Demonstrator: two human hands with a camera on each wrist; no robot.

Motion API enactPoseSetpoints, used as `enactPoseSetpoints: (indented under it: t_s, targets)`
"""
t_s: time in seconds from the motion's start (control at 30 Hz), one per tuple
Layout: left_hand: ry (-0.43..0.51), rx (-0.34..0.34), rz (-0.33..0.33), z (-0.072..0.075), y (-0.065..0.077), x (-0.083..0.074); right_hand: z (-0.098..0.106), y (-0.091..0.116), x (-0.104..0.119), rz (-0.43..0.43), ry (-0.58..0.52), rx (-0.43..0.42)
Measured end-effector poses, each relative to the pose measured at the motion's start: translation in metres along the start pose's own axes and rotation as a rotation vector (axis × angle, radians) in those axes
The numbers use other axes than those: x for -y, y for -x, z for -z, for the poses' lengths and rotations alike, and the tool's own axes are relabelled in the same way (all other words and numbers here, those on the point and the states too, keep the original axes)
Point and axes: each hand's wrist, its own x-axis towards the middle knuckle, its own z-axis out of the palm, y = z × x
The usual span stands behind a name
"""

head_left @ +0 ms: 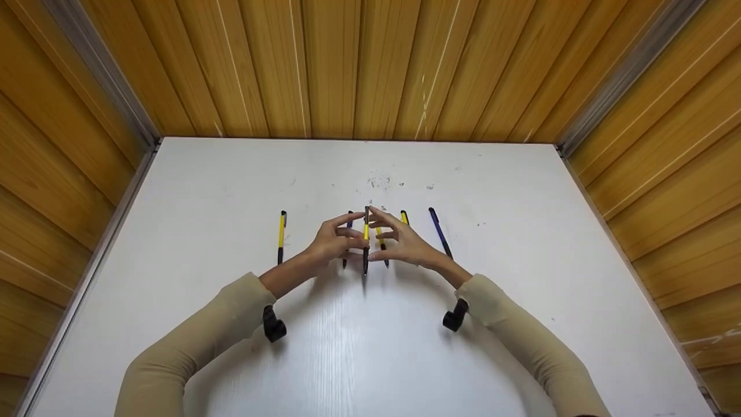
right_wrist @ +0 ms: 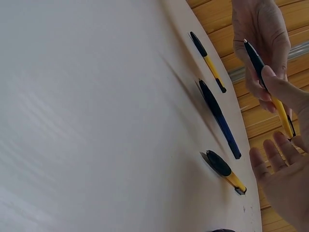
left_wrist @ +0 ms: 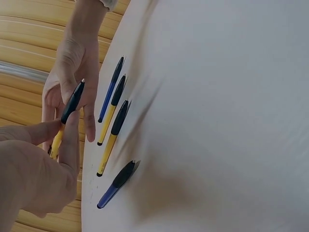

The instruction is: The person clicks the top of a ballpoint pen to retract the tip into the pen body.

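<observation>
One held pen [head_left: 366, 232], yellow with black ends, is raised above the bench [head_left: 347, 353], midway between the hands; writing tip towards the near side, clicker end far. Left hand [head_left: 330, 243]: fingers closed in a pinch about the barrel. Right hand [head_left: 408, 244]: fingers parted and only slightly bent, fingertips at or just beside the same pen; whether they touch it cannot be told.

Five further pens lie apart on the bench, spaced in a row from left to right. Leftmost is a yellow pen [head_left: 282, 236], well clear of the left hand. Next, a blue pen [right_wrist: 218, 116], partly hidden behind the left hand in the head view. Next, a middle yellow pen [left_wrist: 114, 137], just right of the held one. Next, another yellow pen [left_wrist: 111, 110], largely hidden behind the right hand in the head view. Rightmost is a second blue pen [head_left: 441, 233].

Beige sleeves [head_left: 217, 318] cover both forearms. Wood-patterned panels [head_left: 330, 69] stand at left, right and far sides.
</observation>
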Motion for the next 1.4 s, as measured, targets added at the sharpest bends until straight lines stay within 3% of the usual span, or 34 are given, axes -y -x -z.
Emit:
enactPoseSetpoints:
  t_s: [0.57,0.9,1.4]
  targets:
    - [-0.035,-0.059,0.010,-0.0068,0.0009,-0.0005,0.0008,-0.0014,-0.0010,0.019,0.038,-0.005]
    - [0.048,-0.049,0.021,-0.0086,0.0029,-0.0011,0.0042,-0.0012,-0.0018,0.015,-0.009,0.028]
    - [0.064,-0.052,0.031,-0.0062,0.0042,-0.0040,0.0000,-0.0034,-0.0016,0.041,0.000,-0.002]
